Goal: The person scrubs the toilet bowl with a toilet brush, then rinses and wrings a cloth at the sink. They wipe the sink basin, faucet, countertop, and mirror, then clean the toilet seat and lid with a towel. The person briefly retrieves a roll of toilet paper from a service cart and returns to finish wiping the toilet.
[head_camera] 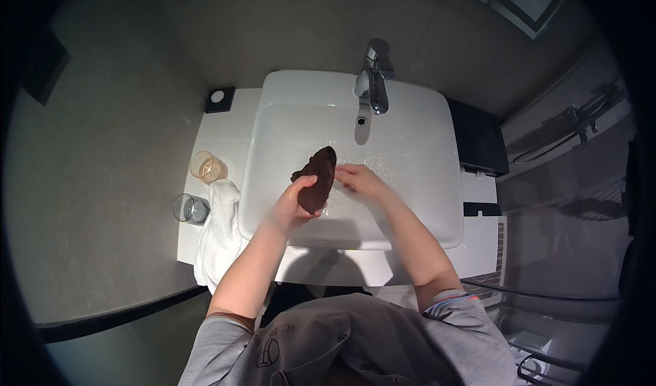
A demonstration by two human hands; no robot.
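Observation:
My left hand [297, 201] grips a dark brown cloth [319, 181] over the left half of a white washbasin [420, 181]. The thumb lies across the cloth and some fingers show beneath its lower end. Just right of the cloth is my right hand [361, 178], its fingers pointing left and slightly apart. Nothing shows in it, though its fingertips come close to the cloth edge and I cannot tell whether they touch. Water ripples in the basin around both hands. A chrome faucet [378, 91] stands at the back, above a round overflow hole [361, 121].
Left of the basin, a white towel [218, 232] hangs over the counter edge beside an amber glass [209, 167] and a clear glass [191, 209]. A small black tray [220, 100] sits behind them. On the right are a black box [476, 136] and a dark flat item [482, 209].

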